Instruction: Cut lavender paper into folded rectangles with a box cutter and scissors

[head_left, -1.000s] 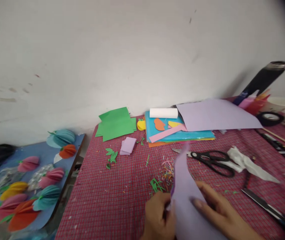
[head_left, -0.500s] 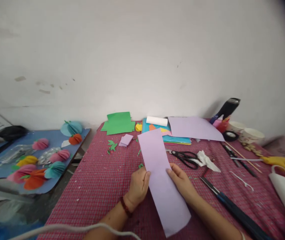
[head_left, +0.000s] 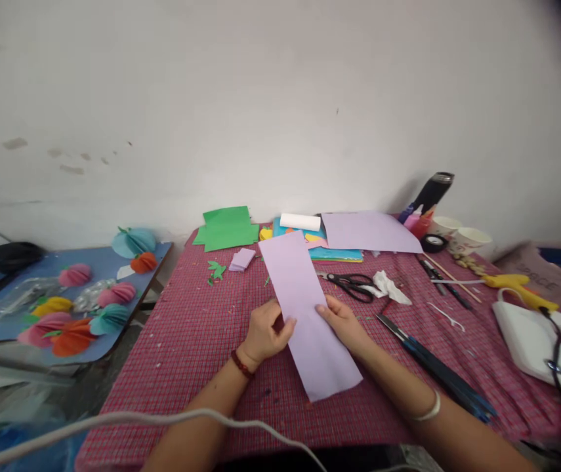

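Observation:
A long strip of lilac paper (head_left: pixel 304 308) is held slantwise above the checked tablecloth. My left hand (head_left: pixel 265 331) pinches its left edge, thumb on top and fingers curled beneath. On the opposite edge, my right hand (head_left: pixel 344 324) grips the paper with the thumb on its face and the other fingers under it. Black-handled scissors (head_left: pixel 353 285) lie just beyond the right hand, partly behind the strip. Left of the strip's far end are a small stack of lilac pieces (head_left: pixel 242 259) and green paper leaves (head_left: pixel 216 269).
Green sheets (head_left: pixel 228 229) and a larger lilac sheet (head_left: pixel 369 231) lie by the wall. A utility knife (head_left: pixel 432 367), yellow glue gun (head_left: pixel 521 288) and paper cups (head_left: pixel 470 241) stand or lie rightward. A white cord (head_left: pixel 186 416) crosses in front. Paper pumpkins (head_left: pixel 71 337) fill a blue side table (head_left: pixel 63 262).
The near end of the lilac strip has risen and looks shorter in view. Both hands keep their hold on its edges. My view has shifted slightly, showing more of the right side.

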Demonstrator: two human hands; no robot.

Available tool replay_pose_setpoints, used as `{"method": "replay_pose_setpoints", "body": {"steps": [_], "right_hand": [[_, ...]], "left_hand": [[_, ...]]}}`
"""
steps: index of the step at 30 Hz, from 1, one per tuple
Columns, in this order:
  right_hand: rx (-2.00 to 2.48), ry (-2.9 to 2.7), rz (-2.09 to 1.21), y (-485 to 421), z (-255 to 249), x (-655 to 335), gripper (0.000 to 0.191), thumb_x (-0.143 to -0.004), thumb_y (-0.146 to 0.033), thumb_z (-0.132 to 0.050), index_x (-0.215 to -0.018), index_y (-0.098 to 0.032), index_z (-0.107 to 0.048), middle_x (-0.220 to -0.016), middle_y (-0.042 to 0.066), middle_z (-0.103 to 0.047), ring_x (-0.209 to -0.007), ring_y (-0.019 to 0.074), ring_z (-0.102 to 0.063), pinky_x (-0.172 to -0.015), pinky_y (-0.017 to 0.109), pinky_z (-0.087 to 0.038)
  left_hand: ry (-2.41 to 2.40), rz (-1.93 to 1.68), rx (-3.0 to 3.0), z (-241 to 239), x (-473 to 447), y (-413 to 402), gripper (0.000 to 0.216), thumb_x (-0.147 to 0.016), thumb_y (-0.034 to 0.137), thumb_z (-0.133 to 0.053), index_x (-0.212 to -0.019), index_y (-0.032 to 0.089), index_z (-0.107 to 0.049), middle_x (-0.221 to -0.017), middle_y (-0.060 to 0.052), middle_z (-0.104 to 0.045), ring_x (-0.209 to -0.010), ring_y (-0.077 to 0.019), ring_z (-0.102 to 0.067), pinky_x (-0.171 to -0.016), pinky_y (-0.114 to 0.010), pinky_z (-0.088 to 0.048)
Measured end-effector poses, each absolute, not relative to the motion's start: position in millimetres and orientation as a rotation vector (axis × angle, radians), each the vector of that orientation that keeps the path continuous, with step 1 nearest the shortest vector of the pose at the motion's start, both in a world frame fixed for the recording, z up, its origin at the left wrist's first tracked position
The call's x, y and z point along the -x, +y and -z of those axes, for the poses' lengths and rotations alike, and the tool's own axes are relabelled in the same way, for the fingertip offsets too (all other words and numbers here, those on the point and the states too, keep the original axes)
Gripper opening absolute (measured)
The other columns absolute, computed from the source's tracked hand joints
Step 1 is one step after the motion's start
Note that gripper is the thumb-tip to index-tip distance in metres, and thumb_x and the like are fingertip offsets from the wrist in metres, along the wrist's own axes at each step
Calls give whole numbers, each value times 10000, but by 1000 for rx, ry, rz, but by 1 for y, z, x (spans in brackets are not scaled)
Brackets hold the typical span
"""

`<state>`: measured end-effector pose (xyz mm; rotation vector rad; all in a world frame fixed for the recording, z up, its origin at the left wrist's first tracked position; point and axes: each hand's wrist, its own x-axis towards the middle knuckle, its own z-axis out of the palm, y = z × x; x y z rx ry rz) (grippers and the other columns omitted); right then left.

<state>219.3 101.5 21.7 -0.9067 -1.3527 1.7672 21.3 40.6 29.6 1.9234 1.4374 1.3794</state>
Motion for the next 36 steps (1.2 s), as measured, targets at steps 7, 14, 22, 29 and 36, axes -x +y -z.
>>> {"method": "replay_pose_setpoints", "body": {"steps": [7, 14, 22, 29, 36], "right_hand": [[989, -1329, -1714, 105, -12, -220, 358, -790, -484, -646, -1024, -215, -612, -898, 18, -701, -729, 176, -630, -666, 296, -503], [1014, -1422, -1653, 104, -14, -218, 344, -795, -487, -629, -1007, -217, -605, -880, 19, -690, -712, 184, -613, -636, 292, -485], [847, -1552, -1616, 115, -12, -224, 344, -772, -457, -664, -1004, -205, -629, -898, 14, -696, -729, 161, -613, -672, 281, -484], [839, -1460, -1597, 116, -18, -223, 323, -729, -447, -703, -933, -205, -641, -862, 15, -708, -644, 138, -601, -610, 258, -478], [909, -1337, -1626, 108, -24, -216, 330, -674, -413, -749, -903, -203, -638, -786, 3, -702, -587, 133, -595, -568, 256, -483]], "left_hand": [[1660, -1400, -1911, -20, -26, 49, 255, -868, 284, -549, -632, 205, -490, -610, 14, -462, -572, -131, -410, -593, -265, -310], [1645, -1384, -2000, -21, -25, 48, 270, -878, 282, -537, -629, 207, -467, -621, 13, -455, -587, -132, -409, -597, -268, -309], [1421, -1404, -2307, -29, -33, 41, 262, -875, 276, -530, -631, 194, -482, -618, 1, -478, -587, -136, -429, -578, -268, -324], [1456, -1557, -2425, -35, -44, 38, 349, -904, 213, -507, -585, 193, -366, -581, 38, -388, -543, -100, -370, -537, -256, -270], [1425, -1602, -2135, -58, -31, 34, 359, -931, 277, -466, -604, 192, -343, -586, 55, -336, -543, -91, -332, -541, -255, -253]]}}
